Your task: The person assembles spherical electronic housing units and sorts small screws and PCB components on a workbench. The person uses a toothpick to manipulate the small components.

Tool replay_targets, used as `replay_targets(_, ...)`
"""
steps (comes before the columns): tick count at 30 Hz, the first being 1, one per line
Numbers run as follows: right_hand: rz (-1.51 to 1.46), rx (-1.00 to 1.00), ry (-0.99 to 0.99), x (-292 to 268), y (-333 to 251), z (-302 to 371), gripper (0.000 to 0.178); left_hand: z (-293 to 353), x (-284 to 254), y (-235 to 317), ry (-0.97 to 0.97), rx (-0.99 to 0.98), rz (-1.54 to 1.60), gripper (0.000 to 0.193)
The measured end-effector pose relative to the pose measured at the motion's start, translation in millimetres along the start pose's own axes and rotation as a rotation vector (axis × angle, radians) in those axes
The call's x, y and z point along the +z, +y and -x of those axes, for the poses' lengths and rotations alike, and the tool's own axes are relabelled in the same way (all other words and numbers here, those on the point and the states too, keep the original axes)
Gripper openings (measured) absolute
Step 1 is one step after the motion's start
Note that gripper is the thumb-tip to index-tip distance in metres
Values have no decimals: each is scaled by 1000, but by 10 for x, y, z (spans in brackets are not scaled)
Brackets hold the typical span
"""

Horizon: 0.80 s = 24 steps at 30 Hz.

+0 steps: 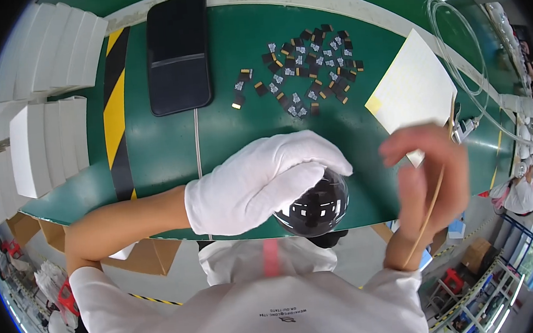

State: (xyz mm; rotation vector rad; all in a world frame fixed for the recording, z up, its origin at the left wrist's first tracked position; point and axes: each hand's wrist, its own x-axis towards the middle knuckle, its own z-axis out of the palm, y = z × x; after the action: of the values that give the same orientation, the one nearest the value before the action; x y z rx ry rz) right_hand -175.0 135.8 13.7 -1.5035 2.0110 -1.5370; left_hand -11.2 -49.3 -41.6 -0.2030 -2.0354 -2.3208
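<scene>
My left hand [261, 183], in a white cloth glove, is wrapped over a glossy black dome-shaped thing [316, 208] at the table's near edge. The palm and fingers cover its upper left; bright reflections show on its curved front. To the right my bare right hand [428, 171] is raised and smeared by motion, its fingers curled. A thin tan stick [433, 206] runs out of these fingers across the palm to the wrist. Beyond both hands lie many small black memory cards [312, 67] with gold contacts, loosely scattered.
A dark phone-like slab [179, 53] lies on the green table [232, 131], a thin pale cable [198, 141] below it. White boxes [49, 144] stand left of yellow-black tape [117, 110]. White paper [412, 81] and a clear coiled tube [459, 48] lie at right.
</scene>
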Motion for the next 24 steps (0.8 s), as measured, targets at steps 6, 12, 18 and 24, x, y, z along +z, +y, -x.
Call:
replay_targets(6, -306, 99, -18, 450, 5, 599, 84, -5, -50, 39, -71, -2, -45, 44)
replay_targets(12, -305, 139, -14, 621, 28, 722, 112, 41, -81, -50, -102, -27, 125, 57)
replay_targets(18, -261, 91, 10, 644, 142, 749, 118, 9, -53, -69, -77, -82, 153, 60)
replay_targets(24, -303, 75, 27, 692, 124, 758, 114, 29, 7, 22, -2, -154, 164, 58)
